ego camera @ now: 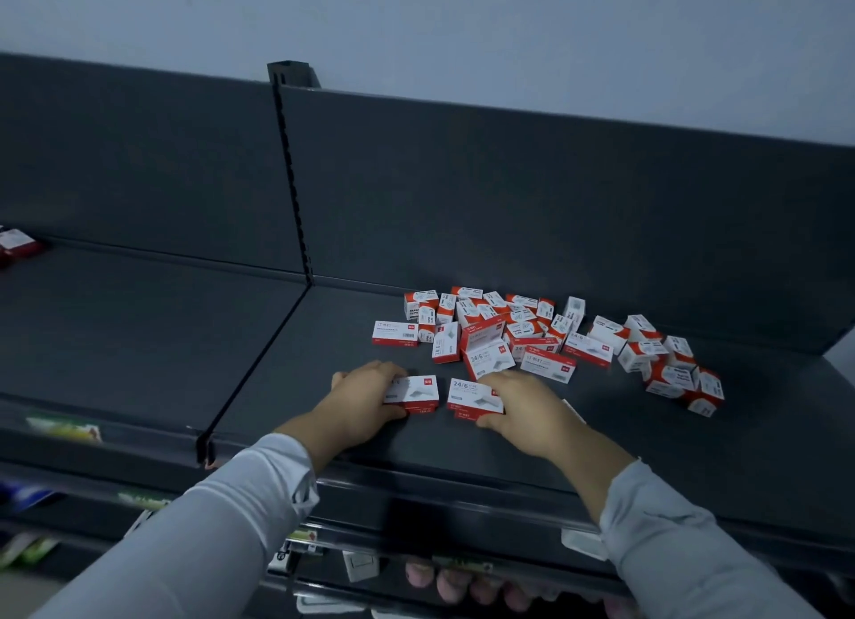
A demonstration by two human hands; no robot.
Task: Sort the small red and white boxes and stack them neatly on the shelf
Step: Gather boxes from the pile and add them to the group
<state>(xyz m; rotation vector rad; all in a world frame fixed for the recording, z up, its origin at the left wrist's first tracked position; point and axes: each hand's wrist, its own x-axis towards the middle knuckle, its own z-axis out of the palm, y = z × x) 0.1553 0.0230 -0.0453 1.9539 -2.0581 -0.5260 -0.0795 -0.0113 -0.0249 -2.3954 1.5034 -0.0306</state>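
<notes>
Our left hand [365,398] grips the left box [418,389]; our right hand [525,410] grips the right box [469,394]. Both lie flat on the shelf [694,456], long axes crosswise, between the hands. The unsorted pile [532,336] lies just behind, nearer the right hand.

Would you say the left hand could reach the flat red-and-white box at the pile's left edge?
Probably yes: only bare shelf separates the left hand from that flat box, though it grips another box.

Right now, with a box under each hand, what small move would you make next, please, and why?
Probably the right hand should lift the right box onto the left box held by the left hand: both look the same flat kind, lying side by side before the loose pile.
</notes>
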